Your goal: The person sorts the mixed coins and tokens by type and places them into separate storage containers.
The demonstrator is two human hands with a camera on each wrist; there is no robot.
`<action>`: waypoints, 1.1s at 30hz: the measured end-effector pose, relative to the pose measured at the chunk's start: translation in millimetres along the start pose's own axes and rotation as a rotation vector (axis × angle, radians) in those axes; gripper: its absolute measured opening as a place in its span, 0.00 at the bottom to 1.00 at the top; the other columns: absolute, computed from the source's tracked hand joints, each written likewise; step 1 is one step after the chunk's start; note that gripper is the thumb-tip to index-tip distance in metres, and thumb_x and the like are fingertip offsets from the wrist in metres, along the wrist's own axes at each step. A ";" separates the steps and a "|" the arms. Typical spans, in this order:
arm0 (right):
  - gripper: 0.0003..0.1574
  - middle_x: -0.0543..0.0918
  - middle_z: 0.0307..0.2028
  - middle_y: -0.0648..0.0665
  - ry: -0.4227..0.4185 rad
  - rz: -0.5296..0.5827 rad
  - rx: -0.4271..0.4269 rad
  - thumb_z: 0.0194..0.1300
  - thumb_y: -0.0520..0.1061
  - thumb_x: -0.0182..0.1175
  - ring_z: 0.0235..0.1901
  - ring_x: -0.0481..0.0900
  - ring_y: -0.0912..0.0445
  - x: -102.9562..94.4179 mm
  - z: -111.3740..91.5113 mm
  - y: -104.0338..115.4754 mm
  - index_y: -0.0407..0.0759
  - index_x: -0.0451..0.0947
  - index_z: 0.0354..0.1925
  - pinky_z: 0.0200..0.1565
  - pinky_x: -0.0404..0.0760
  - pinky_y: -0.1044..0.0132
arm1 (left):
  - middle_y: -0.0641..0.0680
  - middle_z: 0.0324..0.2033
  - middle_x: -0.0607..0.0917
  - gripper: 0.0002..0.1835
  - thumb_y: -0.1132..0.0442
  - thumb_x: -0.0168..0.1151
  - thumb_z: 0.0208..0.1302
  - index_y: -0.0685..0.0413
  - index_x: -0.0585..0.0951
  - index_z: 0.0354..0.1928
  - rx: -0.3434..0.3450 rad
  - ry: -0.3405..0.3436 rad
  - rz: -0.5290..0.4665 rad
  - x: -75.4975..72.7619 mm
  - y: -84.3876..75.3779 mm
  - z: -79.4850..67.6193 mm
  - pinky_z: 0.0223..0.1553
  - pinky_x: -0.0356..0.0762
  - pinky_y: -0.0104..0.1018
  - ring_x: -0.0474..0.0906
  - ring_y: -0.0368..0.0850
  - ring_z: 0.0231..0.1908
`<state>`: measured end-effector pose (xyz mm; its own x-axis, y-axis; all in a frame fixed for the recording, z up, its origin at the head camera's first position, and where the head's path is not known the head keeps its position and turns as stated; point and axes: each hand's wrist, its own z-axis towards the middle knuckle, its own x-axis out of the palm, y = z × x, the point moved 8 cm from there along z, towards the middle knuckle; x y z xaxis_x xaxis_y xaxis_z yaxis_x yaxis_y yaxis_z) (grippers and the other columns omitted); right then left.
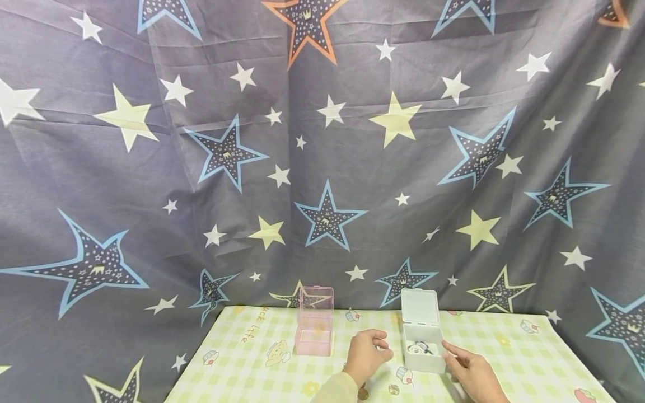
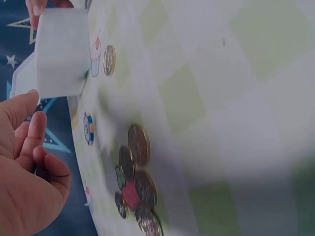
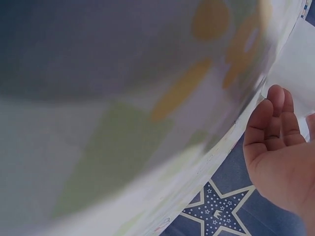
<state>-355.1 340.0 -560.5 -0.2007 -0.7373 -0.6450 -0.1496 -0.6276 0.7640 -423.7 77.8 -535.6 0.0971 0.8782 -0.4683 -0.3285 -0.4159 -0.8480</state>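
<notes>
A white lidded box (image 1: pixel 425 362) stands with its lid raised and holds several small black-and-white pieces (image 1: pixel 420 348) that look like chips. My left hand (image 1: pixel 367 356) hovers just left of the box, fingers loosely bent, nothing visible between them. Against the box's right side rest the fingers of my right hand (image 1: pixel 472 369). Below the left hand, in the left wrist view, are a blue-and-white poker chip (image 2: pixel 88 129) and several metallic coins (image 2: pixel 139 145). Another coin (image 2: pixel 109 60) lies near the box.
A clear pink box (image 1: pixel 313 341) with its lid up stands left of the left hand. The table wears a green checked cloth (image 1: pixel 524 358) printed with cupcakes. Behind its far edge hangs a grey star-patterned curtain (image 1: pixel 347 162).
</notes>
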 end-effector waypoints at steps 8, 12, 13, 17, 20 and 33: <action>0.29 0.93 0.37 0.41 -0.005 -0.029 -0.036 0.78 0.52 0.63 0.28 0.86 0.57 -5.6 2.5 4.2 0.38 0.80 0.68 0.40 0.88 0.53 | 0.53 0.40 0.93 0.26 0.66 0.82 0.49 0.56 0.88 0.54 0.025 -0.032 0.189 -25.1 10.0 1.7 0.46 0.84 0.42 0.84 0.49 0.38; 0.27 0.94 0.38 0.40 0.001 -0.047 -0.056 0.77 0.50 0.64 0.28 0.86 0.56 -9.8 2.4 8.1 0.37 0.81 0.67 0.40 0.88 0.53 | 0.52 0.44 0.93 0.29 0.60 0.85 0.46 0.51 0.89 0.55 0.027 -0.048 0.357 -27.7 16.5 1.5 0.50 0.83 0.48 0.80 0.50 0.43; 0.27 0.94 0.39 0.39 0.003 -0.055 -0.063 0.77 0.50 0.64 0.29 0.87 0.56 -10.3 2.4 9.4 0.37 0.81 0.66 0.39 0.88 0.54 | 0.53 0.45 0.92 0.29 0.59 0.86 0.46 0.51 0.89 0.54 0.030 -0.042 0.385 -26.6 17.3 1.2 0.49 0.83 0.48 0.79 0.50 0.43; 0.25 0.93 0.43 0.36 0.010 -0.054 -0.073 0.76 0.48 0.65 0.33 0.89 0.54 -9.2 1.7 14.3 0.37 0.83 0.65 0.35 0.86 0.61 | 0.56 0.44 0.91 0.26 0.53 0.84 0.48 0.51 0.91 0.51 0.029 -0.022 0.445 -18.5 20.9 0.7 0.49 0.83 0.51 0.78 0.52 0.43; 0.25 0.93 0.43 0.36 0.013 -0.049 -0.059 0.75 0.47 0.65 0.33 0.89 0.54 -7.7 1.8 15.6 0.36 0.83 0.64 0.33 0.85 0.62 | 0.58 0.43 0.89 0.26 0.51 0.82 0.48 0.52 0.91 0.50 0.018 -0.014 0.465 -11.0 24.3 3.0 0.49 0.81 0.54 0.78 0.55 0.43; 0.27 0.93 0.42 0.36 0.014 -0.073 -0.036 0.75 0.50 0.65 0.34 0.90 0.53 -6.2 1.5 12.6 0.37 0.83 0.65 0.33 0.85 0.60 | 0.61 0.45 0.75 0.39 0.35 0.74 0.51 0.42 0.84 0.66 -0.116 0.136 0.587 19.8 46.5 6.9 0.50 0.74 0.60 0.67 0.57 0.44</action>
<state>-357.1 337.1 -546.8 -0.1770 -0.6927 -0.6992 -0.1284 -0.6880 0.7142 -443.6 77.5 -582.6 0.0523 0.4595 -0.8866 -0.2601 -0.8509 -0.4563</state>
